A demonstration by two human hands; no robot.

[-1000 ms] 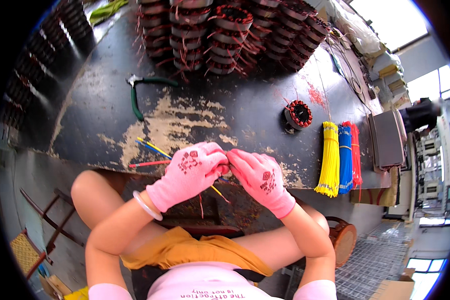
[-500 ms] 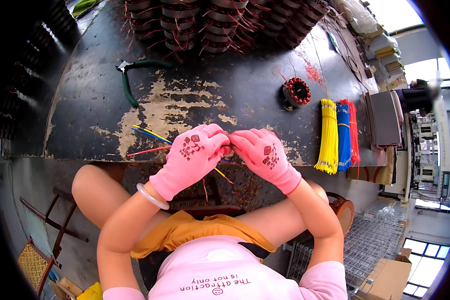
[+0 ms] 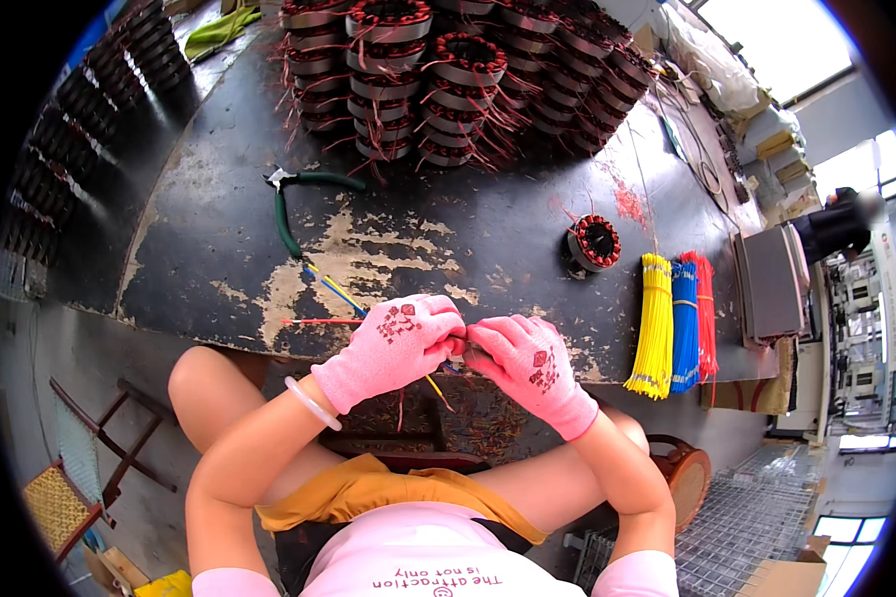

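My left hand point(image 3: 393, 343), in a pink printed glove, is closed around several thin insulated wires. A yellow wire point(image 3: 321, 277), a blue wire point(image 3: 336, 292) and a red wire point(image 3: 319, 321) stick out to its left, and a yellow end shows below the palm. Fingertip to fingertip with it, at the table's front edge, my right hand point(image 3: 536, 373) is closed in a pinch, also gloved in pink. Dark thin strands seem to run between the fingertips; the gloves hide most of what is pinched there.
Green-handled cutters point(image 3: 283, 214) lie at the left of the dark, worn table point(image 3: 199, 239). One wound stator ring point(image 3: 595, 243) sits right of centre, near yellow point(image 3: 652, 323), blue point(image 3: 685, 323) and red wire bundles point(image 3: 705, 308). Tall stator stacks point(image 3: 383, 90) stand at the back.
The view has tilted, so the table and stacks appear lower. My hands stay together, with the fingers slightly shifted. The yellow and blue wire ends slant more steeply upward.
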